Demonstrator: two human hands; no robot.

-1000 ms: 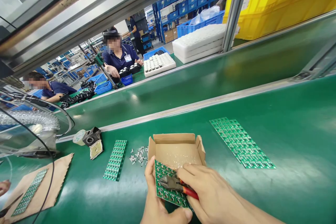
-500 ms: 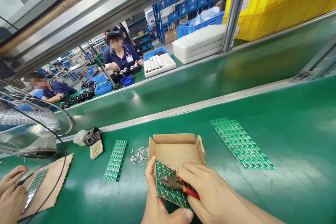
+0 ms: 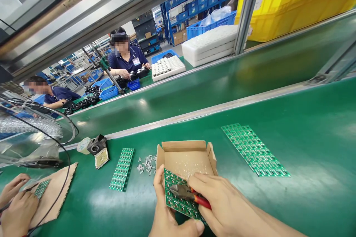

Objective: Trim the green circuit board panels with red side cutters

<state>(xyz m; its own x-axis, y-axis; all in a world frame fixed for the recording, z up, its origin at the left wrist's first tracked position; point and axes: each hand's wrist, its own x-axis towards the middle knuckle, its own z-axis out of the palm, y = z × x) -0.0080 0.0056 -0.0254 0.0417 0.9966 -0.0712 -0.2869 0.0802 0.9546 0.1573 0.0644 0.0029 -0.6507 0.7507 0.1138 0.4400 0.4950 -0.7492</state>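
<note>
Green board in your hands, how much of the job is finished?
Some looks done: small white bits lie piled beside the cardboard box, and more lie inside it. In hand: the left hand holds a green board, and the right hand holds red-handled cutters to it. Left: two more green boards lie on the belt, though I can't tell if they're finished.

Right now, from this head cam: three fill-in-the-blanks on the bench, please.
The right hand holds side cutters with ____ handles.
The left hand holds a green circuit board at the edge of an open ____ box.
Loose white pieces lie on the green belt to the ____ of that box.

Missing words: red; cardboard; left.
</note>
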